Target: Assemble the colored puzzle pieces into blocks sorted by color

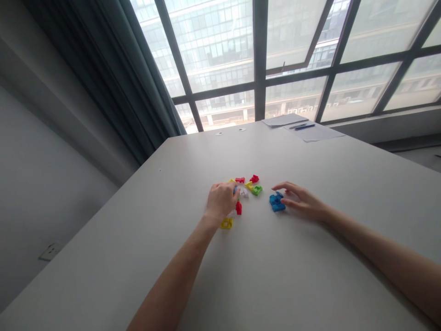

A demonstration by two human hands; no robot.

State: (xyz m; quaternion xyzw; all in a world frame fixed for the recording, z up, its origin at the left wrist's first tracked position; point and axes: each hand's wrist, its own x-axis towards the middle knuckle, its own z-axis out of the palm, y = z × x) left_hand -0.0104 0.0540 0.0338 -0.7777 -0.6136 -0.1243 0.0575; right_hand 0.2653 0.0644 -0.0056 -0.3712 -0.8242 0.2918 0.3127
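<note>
Where windows loom, white table

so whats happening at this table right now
A person sits at a white table with both bare hands among small coloured plastic pieces. The left hand is curled over a loose cluster of red, yellow, green and white pieces; whether it grips one cannot be told. The right hand lies open with its fingertips against a blue piece, set apart to the right of the cluster. A yellow piece lies by the left wrist. Papers and a pen sit at the far edge near the window.
</note>
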